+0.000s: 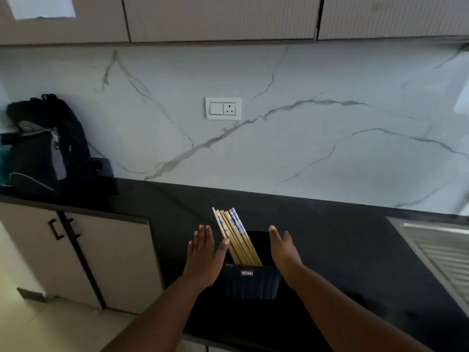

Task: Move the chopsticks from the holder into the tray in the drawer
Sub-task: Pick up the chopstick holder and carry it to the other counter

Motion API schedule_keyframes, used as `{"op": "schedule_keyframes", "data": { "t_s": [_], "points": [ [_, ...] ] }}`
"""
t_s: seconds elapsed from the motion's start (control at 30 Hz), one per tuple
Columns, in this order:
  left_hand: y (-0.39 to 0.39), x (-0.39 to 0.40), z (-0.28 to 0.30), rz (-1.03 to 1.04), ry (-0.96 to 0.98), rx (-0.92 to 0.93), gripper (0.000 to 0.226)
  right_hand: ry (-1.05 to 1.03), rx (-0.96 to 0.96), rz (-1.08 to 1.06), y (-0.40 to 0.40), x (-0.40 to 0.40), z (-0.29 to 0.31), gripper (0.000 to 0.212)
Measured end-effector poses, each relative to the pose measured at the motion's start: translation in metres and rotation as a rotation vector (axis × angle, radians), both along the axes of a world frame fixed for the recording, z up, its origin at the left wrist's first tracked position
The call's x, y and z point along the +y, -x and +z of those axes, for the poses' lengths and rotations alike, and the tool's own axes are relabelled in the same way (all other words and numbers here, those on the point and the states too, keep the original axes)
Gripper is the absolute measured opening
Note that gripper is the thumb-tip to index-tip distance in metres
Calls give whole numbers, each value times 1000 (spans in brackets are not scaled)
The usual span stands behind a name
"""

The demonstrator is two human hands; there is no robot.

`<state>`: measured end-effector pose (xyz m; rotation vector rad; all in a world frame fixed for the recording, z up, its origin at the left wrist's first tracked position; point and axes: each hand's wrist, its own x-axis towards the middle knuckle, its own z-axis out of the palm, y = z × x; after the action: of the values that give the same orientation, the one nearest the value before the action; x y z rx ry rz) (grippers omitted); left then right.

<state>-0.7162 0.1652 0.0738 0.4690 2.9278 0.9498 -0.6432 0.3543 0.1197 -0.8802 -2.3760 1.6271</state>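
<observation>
Far left, a black backpack (pixel 43 146) sits on the dark bench (pixel 342 240). Our left hand (pixel 203 257), grip spread flat, thumb touching the chopsticks (pixel 234 237). They lean leftward in the dark holder (pixel 251 283) on the bench. Right hand (pixel 285 252), grip spread, just beside the holder. Far right, a ribbed drainboard (pixel 441 252).
</observation>
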Motion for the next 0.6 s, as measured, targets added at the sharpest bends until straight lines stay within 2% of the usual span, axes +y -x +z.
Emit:
{"op": "schedule_keyframes", "data": {
  "t_s": [0.07,0.17,0.2,0.33,0.47,0.6],
  "points": [
    [7,6,-10,-23,-234,-160,69,86,6,-28,5,-7,-7,66],
    [11,17,-15,-90,-740,-468,55,155,78,-72,16,-5,-13,50],
    [11,18,-15,-97,-811,-499,50,155,91,-70,19,-3,-14,47],
    [15,16,-21,-127,-875,-476,34,207,82,-16,28,11,-19,36],
    [17,12,-23,-118,-846,-444,28,302,81,63,37,23,-24,27],
    [16,6,-16,-91,-740,-399,34,356,73,155,46,32,-31,24]
  ]
}}
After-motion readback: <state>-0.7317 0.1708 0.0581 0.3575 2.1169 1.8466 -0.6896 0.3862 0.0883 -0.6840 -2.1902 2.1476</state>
